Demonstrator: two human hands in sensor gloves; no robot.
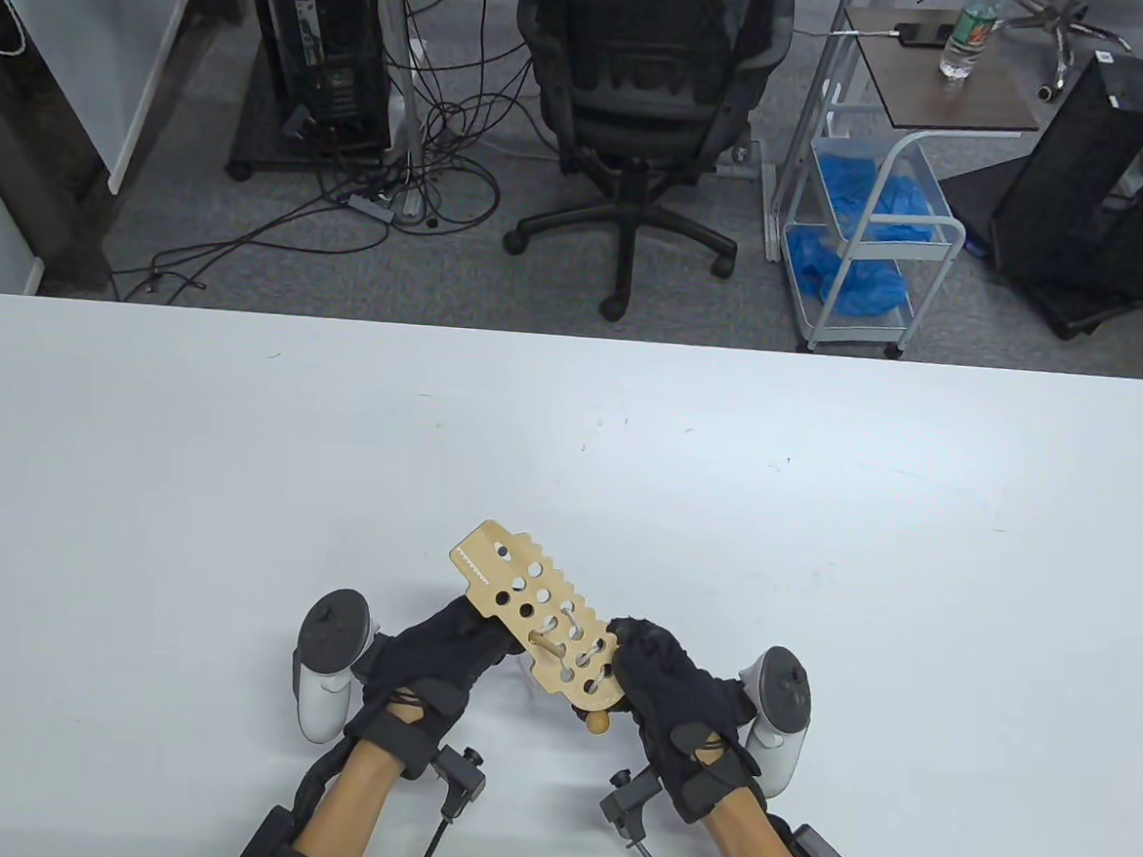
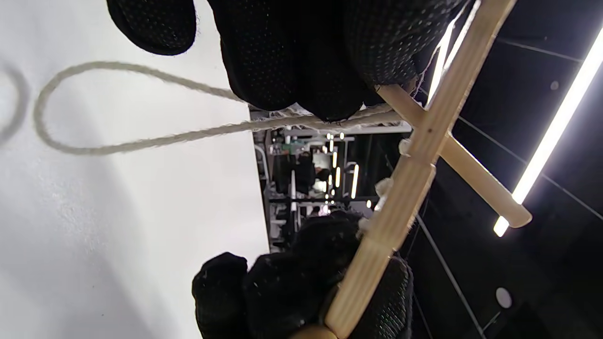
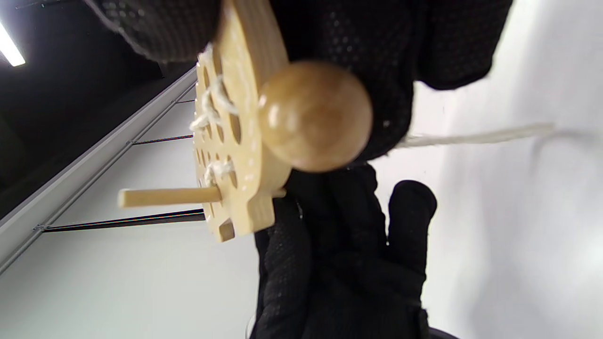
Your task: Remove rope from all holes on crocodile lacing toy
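Crocodile lacing toy, judged light and rigid, is held above the surface toward 6 o'clock, gripped edgewise by left hand and right hand; limp rope is best drawn out by its stiff wooden needle.

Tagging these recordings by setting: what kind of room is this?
Probably an office or lab workspace: an office chair, a computer tower with loose floor cables, and a wheeled cart stand behind the white table.
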